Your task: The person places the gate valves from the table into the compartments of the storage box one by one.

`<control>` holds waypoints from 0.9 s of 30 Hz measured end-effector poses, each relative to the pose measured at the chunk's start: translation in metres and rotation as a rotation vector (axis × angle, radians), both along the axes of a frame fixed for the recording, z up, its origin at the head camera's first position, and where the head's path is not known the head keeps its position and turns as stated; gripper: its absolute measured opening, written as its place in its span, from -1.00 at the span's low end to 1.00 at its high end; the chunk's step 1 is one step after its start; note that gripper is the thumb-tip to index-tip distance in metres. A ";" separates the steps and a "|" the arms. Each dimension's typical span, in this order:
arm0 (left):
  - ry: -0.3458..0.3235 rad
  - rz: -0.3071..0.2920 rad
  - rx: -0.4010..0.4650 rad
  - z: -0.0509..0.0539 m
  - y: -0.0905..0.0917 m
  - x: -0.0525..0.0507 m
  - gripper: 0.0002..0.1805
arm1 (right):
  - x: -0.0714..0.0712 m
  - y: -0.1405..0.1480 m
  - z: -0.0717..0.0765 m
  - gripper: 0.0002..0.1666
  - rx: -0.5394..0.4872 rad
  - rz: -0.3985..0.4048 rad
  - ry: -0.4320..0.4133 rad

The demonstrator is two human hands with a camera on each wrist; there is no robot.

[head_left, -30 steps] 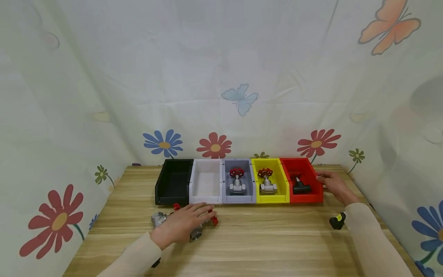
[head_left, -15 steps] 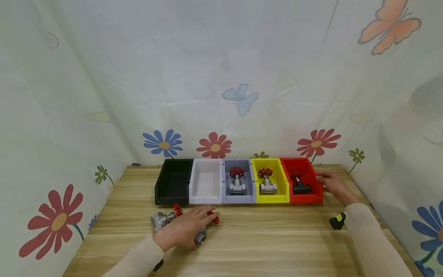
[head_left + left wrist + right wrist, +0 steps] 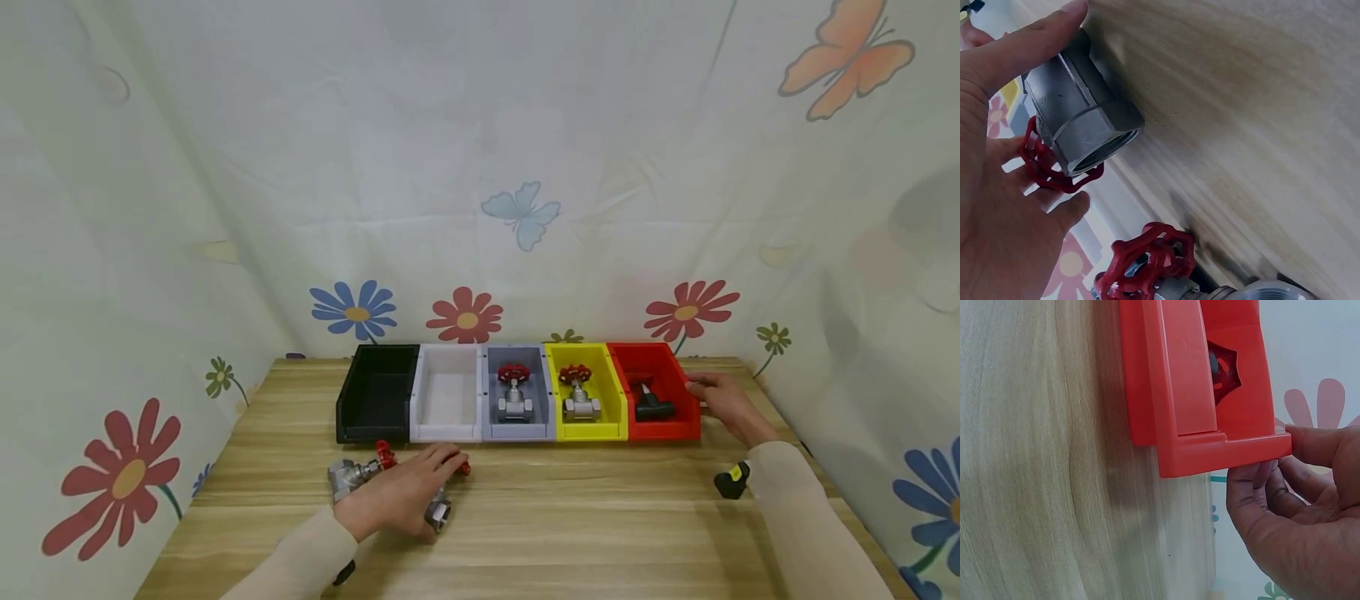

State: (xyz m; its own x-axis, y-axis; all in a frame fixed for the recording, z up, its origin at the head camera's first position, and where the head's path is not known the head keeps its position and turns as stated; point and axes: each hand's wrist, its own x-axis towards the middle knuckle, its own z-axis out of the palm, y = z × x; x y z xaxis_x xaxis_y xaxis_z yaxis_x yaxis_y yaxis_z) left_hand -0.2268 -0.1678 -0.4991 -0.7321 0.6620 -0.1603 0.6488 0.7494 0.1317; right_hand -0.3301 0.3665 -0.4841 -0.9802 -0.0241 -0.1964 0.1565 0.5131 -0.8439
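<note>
The left hand (image 3: 405, 493), thumb and fingers bent round it, grips a red-wheeled grey metal valve (image 3: 1075, 106) over the wood-grain counter (image 3: 570, 521), before the white plastic bin (image 3: 447, 432); the right hand (image 3: 1300, 519) pinches the red plastic bin's (image 3: 1188, 375) side edge.

Passable at lower centre, crowded at lower left

Free to cross over bare tabletop (image 3: 585, 517) from lower centre to the right sleeve (image 3: 795, 517) at lower right of the head view; blocked at lower left by the left hand (image 3: 405, 492) around one valve (image 3: 438, 515), with a second valve (image 3: 345, 478) just beside; open from above into the black bin (image 3: 377, 396) and white bin (image 3: 447, 396), left of centre; obstructed farther right by valves (image 3: 514, 407) in the grey bin (image 3: 519, 432), yellow bin (image 3: 589, 432) and red bin (image 3: 664, 431), and by the right hand (image 3: 729, 407) on the red bin's outer wall
</note>
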 end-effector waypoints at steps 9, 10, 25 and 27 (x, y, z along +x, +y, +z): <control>0.022 -0.032 -0.022 -0.001 0.000 -0.005 0.21 | -0.001 0.001 -0.002 -0.33 -0.010 -0.009 0.000; 0.022 -0.033 -0.025 -0.001 0.000 -0.005 0.21 | -0.001 0.002 -0.002 -0.32 -0.007 -0.007 0.000; 0.043 -0.050 0.005 -0.005 0.001 -0.006 0.19 | 0.000 0.001 -0.001 -0.31 -0.008 -0.006 -0.003; 0.048 -0.055 0.008 -0.005 0.001 -0.006 0.19 | 0.000 0.002 -0.001 -0.31 -0.005 -0.002 -0.003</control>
State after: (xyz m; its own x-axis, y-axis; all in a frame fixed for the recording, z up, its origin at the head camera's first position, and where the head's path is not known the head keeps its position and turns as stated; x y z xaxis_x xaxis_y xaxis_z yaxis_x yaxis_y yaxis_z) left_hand -0.2323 -0.1663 -0.5044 -0.7012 0.7027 -0.1204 0.6949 0.7114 0.1046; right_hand -0.3302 0.3683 -0.4852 -0.9796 -0.0233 -0.1995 0.1603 0.5083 -0.8462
